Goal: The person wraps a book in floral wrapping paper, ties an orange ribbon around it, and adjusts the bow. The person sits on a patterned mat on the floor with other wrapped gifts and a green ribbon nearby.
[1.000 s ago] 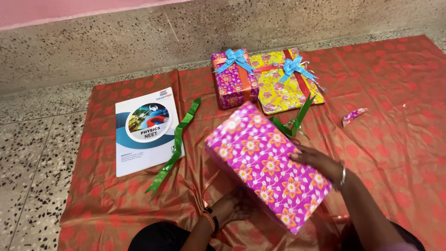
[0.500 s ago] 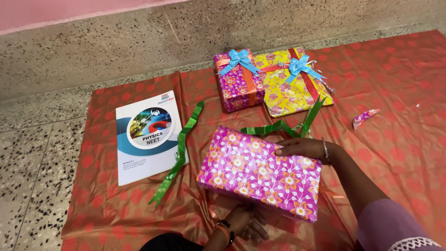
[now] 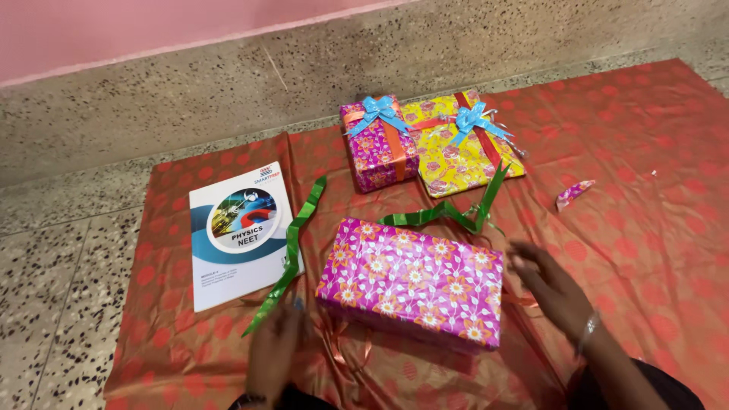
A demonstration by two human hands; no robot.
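Observation:
A pink flower-patterned wrapped box [image 3: 414, 279] lies flat on the red wrapping sheet [image 3: 645, 182]. My right hand [image 3: 548, 285] hovers just right of the box with fingers spread, blurred and holding nothing. My left hand [image 3: 275, 355] is low at the box's front left, near an orange ribbon [image 3: 345, 342] that runs under the box; its fingers look loosely apart. A green ribbon [image 3: 292, 250] lies left of the box, and another green strip [image 3: 456, 211] curls behind it.
Two finished gifts with blue bows sit at the back: a purple one [image 3: 376, 148] and a yellow one [image 3: 459, 144]. A white and blue book [image 3: 235, 239] lies at the left. A small paper scrap [image 3: 573, 193] lies at the right. Speckled stone floor [image 3: 152, 99] surrounds the sheet.
The pink box went from tilted up to lying flat on the sheet. My right hand let go of its top edge and moved to the right; my left hand slid out to the left.

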